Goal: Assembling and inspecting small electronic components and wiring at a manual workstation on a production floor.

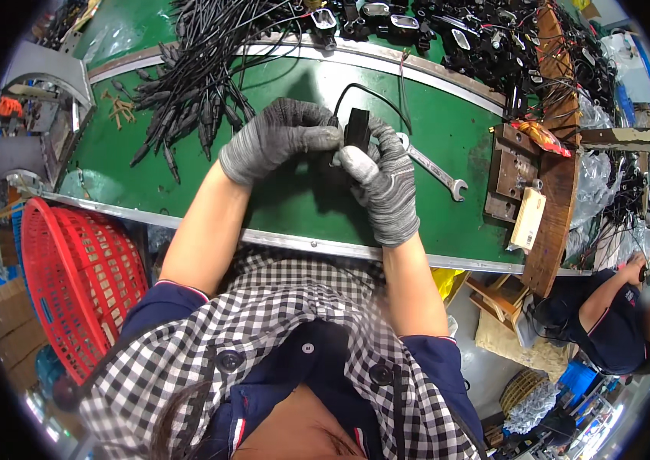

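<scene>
Both of my hands wear grey knit gloves and meet above the green bench top (287, 207). In my right hand (383, 180) a small black box-shaped part (356, 129) stands upright between thumb and fingers. My left hand (280, 139) pinches the end of a black cable (371, 87) right beside that part. From the pinch the cable arches up and over to the right, its other end coming down beyond my right hand. The fingers hide whether the cable enters the part. Just right of my right hand lies a steel open-ended wrench (436, 170).
A heap of black cables with thick connectors (187, 111) lies at the far left, near brass-coloured pins (120, 110). Black housings (405, 31) crowd beyond the rail. Right: a metal block (510, 165) and cream box (527, 218). Red basket (83, 276) at left; a person (608, 318) at right.
</scene>
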### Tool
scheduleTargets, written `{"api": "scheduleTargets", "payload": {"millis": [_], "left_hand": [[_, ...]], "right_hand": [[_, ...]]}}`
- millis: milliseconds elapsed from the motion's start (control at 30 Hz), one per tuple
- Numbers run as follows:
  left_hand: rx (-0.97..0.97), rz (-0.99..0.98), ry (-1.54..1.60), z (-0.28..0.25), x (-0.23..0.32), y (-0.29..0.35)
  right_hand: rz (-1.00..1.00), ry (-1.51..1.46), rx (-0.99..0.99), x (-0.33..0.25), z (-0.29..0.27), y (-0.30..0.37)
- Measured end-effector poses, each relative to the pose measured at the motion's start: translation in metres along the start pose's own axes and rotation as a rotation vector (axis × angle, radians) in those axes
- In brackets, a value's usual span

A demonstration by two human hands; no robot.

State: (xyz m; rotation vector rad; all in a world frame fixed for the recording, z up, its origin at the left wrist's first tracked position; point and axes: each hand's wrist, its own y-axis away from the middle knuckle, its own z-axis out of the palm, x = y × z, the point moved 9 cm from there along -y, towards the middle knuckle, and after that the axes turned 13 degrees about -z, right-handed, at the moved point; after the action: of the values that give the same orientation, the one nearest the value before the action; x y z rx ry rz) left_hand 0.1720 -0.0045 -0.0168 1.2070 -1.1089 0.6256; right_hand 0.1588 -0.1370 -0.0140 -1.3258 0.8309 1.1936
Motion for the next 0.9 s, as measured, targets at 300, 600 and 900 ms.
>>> {"api": "scheduleTargets", "payload": {"millis": [300,600,900], "left_hand": [[0.117,-0.025,-0.072,-0.001,0.005,0.003],[0.162,-0.018,-0.191,0.005,0.008,0.002],[-0.006,-0.018,0.072,0.008,-0.002,-0.003]], "right_hand": [[0.072,-0.145,0.004,0.009,0.0,0.003],[-0.197,0.294,0.031,-0.017,-0.004,-0.004],[0.113,-0.078,0.029,0.008,-0.003,0.004]]}}
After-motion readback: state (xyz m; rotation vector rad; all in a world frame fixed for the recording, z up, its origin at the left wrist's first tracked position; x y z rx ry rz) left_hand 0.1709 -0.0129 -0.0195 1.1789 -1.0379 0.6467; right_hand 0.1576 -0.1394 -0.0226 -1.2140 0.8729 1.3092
